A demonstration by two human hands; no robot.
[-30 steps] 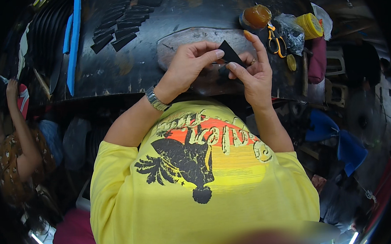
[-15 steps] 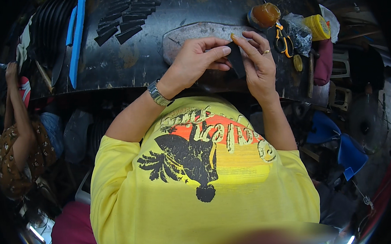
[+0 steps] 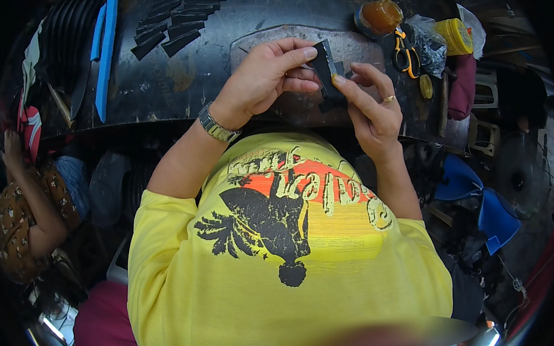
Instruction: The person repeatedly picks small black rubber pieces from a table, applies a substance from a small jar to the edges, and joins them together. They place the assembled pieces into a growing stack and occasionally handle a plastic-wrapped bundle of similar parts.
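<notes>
Head view: dark worktable (image 3: 178, 84) w/ amber-filled jar (image 3: 378, 17) & yellow tub (image 3: 454, 35), contents unclear, at far right; left hand (image 3: 263, 80) & right hand (image 3: 367, 105) both pinch small black piece (image 3: 326, 67) above table centre.

I see both bare forearms rising from the lower edge, bent inward at the elbows. My left hand (image 3: 266, 79) curls, thumb and forefinger extended and pinched toward the right. My right hand (image 3: 367, 109) faces it, fingers raised, pinched at the fingertips (image 3: 338, 81).
</notes>
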